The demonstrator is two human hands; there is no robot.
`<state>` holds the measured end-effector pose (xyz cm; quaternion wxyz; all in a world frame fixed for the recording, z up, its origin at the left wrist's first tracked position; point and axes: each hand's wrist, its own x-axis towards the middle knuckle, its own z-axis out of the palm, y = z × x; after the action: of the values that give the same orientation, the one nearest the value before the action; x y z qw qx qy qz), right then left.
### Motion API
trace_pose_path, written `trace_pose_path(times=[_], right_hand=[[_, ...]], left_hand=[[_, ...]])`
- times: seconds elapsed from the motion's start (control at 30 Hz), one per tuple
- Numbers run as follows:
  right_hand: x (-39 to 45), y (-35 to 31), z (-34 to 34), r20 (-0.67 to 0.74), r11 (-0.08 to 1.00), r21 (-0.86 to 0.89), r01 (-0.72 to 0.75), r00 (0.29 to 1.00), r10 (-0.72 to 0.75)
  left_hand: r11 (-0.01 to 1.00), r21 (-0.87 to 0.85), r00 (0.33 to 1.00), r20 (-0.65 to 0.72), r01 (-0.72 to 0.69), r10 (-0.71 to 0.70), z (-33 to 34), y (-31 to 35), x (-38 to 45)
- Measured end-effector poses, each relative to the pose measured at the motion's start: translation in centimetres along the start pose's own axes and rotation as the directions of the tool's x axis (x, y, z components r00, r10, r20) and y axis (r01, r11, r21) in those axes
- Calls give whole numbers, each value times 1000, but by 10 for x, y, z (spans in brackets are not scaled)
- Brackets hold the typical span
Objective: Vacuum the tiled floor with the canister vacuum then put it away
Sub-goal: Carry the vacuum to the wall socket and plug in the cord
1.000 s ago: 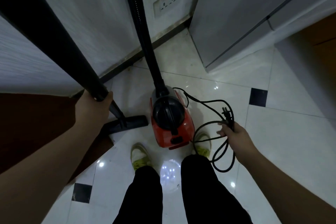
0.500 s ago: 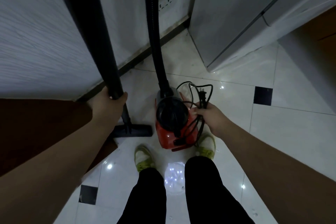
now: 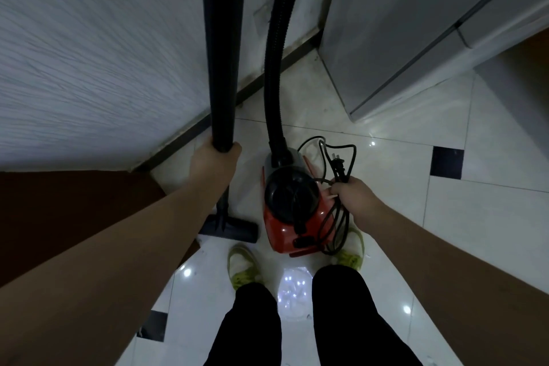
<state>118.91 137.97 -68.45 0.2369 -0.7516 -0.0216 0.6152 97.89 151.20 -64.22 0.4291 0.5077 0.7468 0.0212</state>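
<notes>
- Head view: the left hand (image 3: 215,163) has its fingers curled tight around the long black plastic vacuum tube (image 3: 221,62), which stands nearly straight up.
- Below those fingers, the tube runs down to the flat black floor brush head (image 3: 234,230), which sits on the shiny white tiled floor (image 3: 401,217).
- The right hand (image 3: 355,197) has its fingers closed around a bunch of looped black power cord (image 3: 334,217). The black plug (image 3: 338,165) sticks up just above the fingers.
- Just to the left of the right fingers sits the small red canister vacuum with a round black top (image 3: 292,211). It rests on the floor, between the two hands.
- The cord loops hang down below the right fingers, along the right side of the red vacuum.
- A bendy black ribbed hose (image 3: 277,68) goes up from the far end of the vacuum, past both hands.
- Two white and yellow-green shoes (image 3: 243,269) stand on the floor, nearer to the person than the fingers, one on each side of the vacuum's near end.
- A grey-white wall (image 3: 89,53) is on the far side of the left fingers.
</notes>
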Motion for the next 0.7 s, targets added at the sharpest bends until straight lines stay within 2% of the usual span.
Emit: trace_pose_path(times=[0.17, 0.23, 0.3, 0.33, 0.4, 0.43, 0.5, 0.57, 0.7], right_hand=[[6, 3, -7, 17, 1000, 15, 0, 1000, 0], [6, 3, -7, 26, 1000, 19, -3, 1000, 3], [7, 5, -8, 39, 1000, 29, 2, 999, -3], [6, 6, -8, 44, 999, 42, 10, 999, -12], [5, 8, -9, 33, 998, 58, 40, 999, -42], [5, 10, -11, 15, 996, 59, 63, 998, -64], [3, 14, -15, -8, 990, 72, 123, 992, -123], [0, 19, -20, 9, 977, 108, 182, 983, -184], [-3, 28, -27, 48, 965, 182, 187, 979, -199]], left_hand=[[993, -100, 996, -60, 65, -71, 9, -1, 10], [965, -134, 965, -101, 227, -241, 19, -11, -4], [946, -81, 939, -119, 315, -323, 37, -28, -25], [951, -79, 950, -74, 298, -304, 47, -33, -38], [940, 108, 943, 42, 324, -330, 71, -51, -50], [924, 42, 917, 116, 381, -383, 80, -54, -53], [950, 32, 929, 202, 310, -310, 100, -52, -50], [952, -17, 922, 251, 307, -293, 121, -43, -42], [875, -185, 863, 347, 448, -368, 147, -18, -30]])
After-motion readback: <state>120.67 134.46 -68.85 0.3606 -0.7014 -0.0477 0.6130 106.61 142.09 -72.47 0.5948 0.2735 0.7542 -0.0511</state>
